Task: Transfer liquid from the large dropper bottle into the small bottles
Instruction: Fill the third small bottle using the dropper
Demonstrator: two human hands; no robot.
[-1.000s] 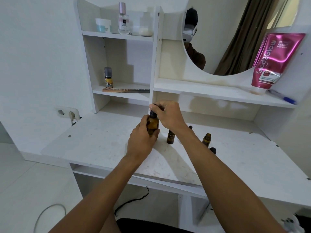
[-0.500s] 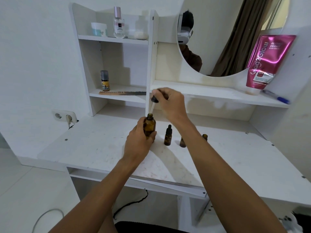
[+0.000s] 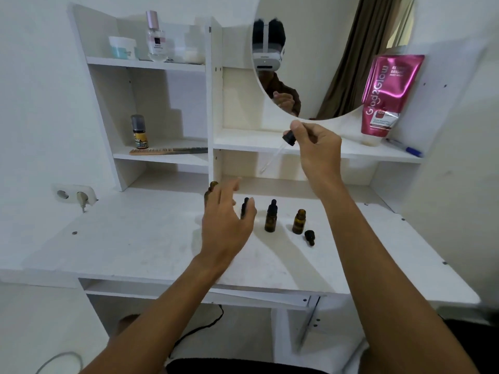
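Note:
My right hand [image 3: 316, 149] pinches the black bulb of the dropper [image 3: 288, 138], lifted well above the desk, its glass pipette [image 3: 272, 160] slanting down to the left. The large amber bottle [image 3: 210, 193] stands uncapped on the desk, mostly hidden behind my left hand [image 3: 226, 222]. That hand hovers with fingers spread, holding nothing, in front of a small capped bottle [image 3: 245, 207]. Right of it stand a second small capped bottle [image 3: 270, 217] and a small uncapped bottle [image 3: 299, 222], whose black cap [image 3: 309, 237] lies beside it.
The white desk [image 3: 135, 238] has shelves behind. A brown comb [image 3: 167, 151] and a small yellow-labelled bottle [image 3: 139, 132] sit on the left shelf, jars and perfume higher up. A pink tube [image 3: 383, 95] and a pen [image 3: 403, 148] rest on the right shelf under a round mirror [image 3: 332, 58].
My right hand has pulled the dropper fully out of the large bottle and raised it to the right. My left hand has let go of the large bottle and opened.

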